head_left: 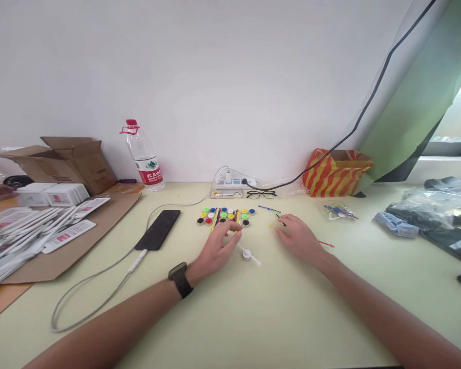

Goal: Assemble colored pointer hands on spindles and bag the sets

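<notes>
My left hand (218, 250), with a black watch on its wrist, rests on the pale table (253, 318). Its fingers are curled toward a cluster of small coloured round pieces (226, 215) and thin coloured sticks. A small white round piece with a white stick through it (247, 253) lies just right of that hand. My right hand (297, 237) lies on the table with fingers bent together over a thin green and yellow stick (277, 221). What either hand pinches is too small to make out. A blue stick (269, 208) and a red stick (326, 244) lie near the right hand.
A black phone (158, 229) on a grey cable lies left of centre. A water bottle (143, 161), cardboard box (67, 161) and stacked white packets (34, 225) fill the left. A power strip (232, 182), glasses (261, 194), striped bag (336, 171) and plastic bags (438, 210) sit behind and right.
</notes>
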{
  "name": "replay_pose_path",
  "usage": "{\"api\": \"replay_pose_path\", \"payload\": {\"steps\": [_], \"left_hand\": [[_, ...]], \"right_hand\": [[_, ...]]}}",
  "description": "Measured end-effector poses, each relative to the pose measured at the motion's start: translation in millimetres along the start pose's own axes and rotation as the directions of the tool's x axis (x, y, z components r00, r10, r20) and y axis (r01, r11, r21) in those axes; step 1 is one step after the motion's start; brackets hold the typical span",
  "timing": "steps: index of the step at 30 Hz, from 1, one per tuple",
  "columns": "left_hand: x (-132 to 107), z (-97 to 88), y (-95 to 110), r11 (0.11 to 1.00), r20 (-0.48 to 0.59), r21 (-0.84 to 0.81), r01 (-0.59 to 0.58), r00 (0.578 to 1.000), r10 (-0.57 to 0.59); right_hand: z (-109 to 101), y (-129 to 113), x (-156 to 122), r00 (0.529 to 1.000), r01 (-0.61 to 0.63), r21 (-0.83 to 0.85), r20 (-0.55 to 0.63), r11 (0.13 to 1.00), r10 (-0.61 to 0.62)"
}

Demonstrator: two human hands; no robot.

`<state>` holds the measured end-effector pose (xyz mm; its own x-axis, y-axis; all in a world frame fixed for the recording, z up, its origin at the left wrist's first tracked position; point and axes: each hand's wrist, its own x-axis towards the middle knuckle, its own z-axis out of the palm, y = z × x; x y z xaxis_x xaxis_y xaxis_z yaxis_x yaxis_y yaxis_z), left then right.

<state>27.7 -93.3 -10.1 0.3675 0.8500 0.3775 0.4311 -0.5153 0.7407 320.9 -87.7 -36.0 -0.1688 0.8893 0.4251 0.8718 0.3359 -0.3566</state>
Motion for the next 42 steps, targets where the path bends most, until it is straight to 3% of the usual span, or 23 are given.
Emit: {"api": "replay_pose_path", "payload": {"steps": [14,18,28,34,37,40,42], "left_hand": [[-0.4,0.0,1.2,1.000,0.007,0.010,-0.009,1.000,0.009],[-0.9,-0.3,1.5,1.000,0.011,0.001,0.001,1.000,-0.001],[-0.3,-0.1,3.0,1.000,0.003,0.014,-0.013,1.000,0.013],[-0.1,0.9,3.6,0.981,-0.079,0.192,0.009,0.997,0.006],[-3.5,-3.0,11.1,0.982,0.120,0.186,-0.034,0.993,0.012],[-7.8,-10.5,23.4,0.979,0.383,0.051,-0.199,0.909,0.165],[-9.8,-14.3,29.3,0.969,0.476,-0.016,-0.246,0.851,0.224]], "right_hand": [[-13.3,-3.6,3.1,0.973,0.004,0.166,-0.229,0.986,0.035],[-11.7,-15.2,2.6,0.981,0.039,0.305,-0.195,0.952,0.023],[-2.0,-37.5,-1.5,0.989,0.121,0.410,-0.131,0.904,-0.073],[4.9,-41.1,-2.2,0.992,0.127,0.431,-0.049,0.893,-0.118],[3.3,-40.6,-2.1,0.988,0.150,0.409,-0.101,0.900,-0.119],[-0.6,-40.8,-2.7,0.976,0.182,0.371,-0.178,0.911,-0.123],[-4.4,-42.8,-3.9,0.963,0.209,0.339,-0.232,0.917,-0.134]]}}
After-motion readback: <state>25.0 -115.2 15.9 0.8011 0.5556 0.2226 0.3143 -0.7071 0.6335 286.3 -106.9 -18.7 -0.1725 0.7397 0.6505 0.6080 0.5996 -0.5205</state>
